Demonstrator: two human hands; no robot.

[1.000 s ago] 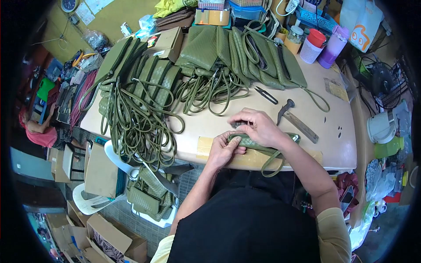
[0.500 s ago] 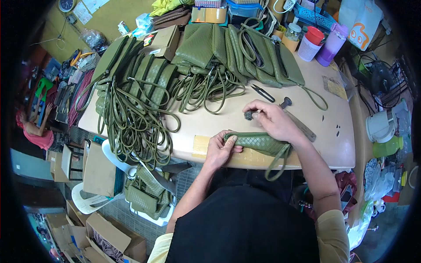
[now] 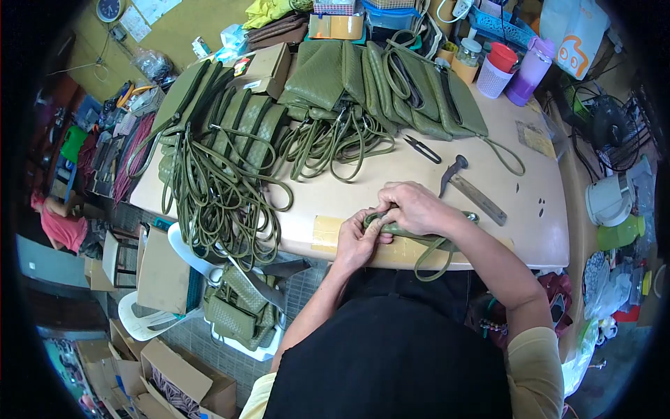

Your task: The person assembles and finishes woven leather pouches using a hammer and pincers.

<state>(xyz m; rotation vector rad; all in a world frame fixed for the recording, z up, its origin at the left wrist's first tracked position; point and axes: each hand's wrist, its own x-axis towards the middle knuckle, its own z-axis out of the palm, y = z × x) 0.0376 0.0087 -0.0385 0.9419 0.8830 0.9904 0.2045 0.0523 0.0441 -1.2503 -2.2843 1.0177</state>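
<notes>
A: Far left?
B: Co-worker in a pink top (image 3: 64,227), away from the table (image 3: 523,237). Then a chair (image 3: 143,321) near left, low down, with cardboard boxes about.
A: Left part of the table?
B: Green straps (image 3: 227,199) in a tangle, some past the near edge. Folded green pouches (image 3: 317,77) lay at the far side, in the middle.
A: Left hand (image 3: 357,241)?
B: Narrow, thumb and fingers pinched on the left end of a green pouch (image 3: 420,237). Tape patch (image 3: 326,232) just left of it.
A: Where was that pouch?
B: Near edge of the table, middle to right, partly under the hands. Its wrist loop (image 3: 434,271) hung over the near edge.
A: Right hand (image 3: 412,207)?
B: Mostly closed, fingers bent down at the pouch's left end, beside the left thumb. Couldn't tell if it gripped something small; fingers hid it.
A: Right of that?
B: Black snips (image 3: 423,150) lay beyond the hands, open side unclear. Hammer (image 3: 477,200) lay just right of the snips, nearer, handle angled near-right. Red cup (image 3: 502,57) and purple bottle (image 3: 528,75) stood far right.
</notes>
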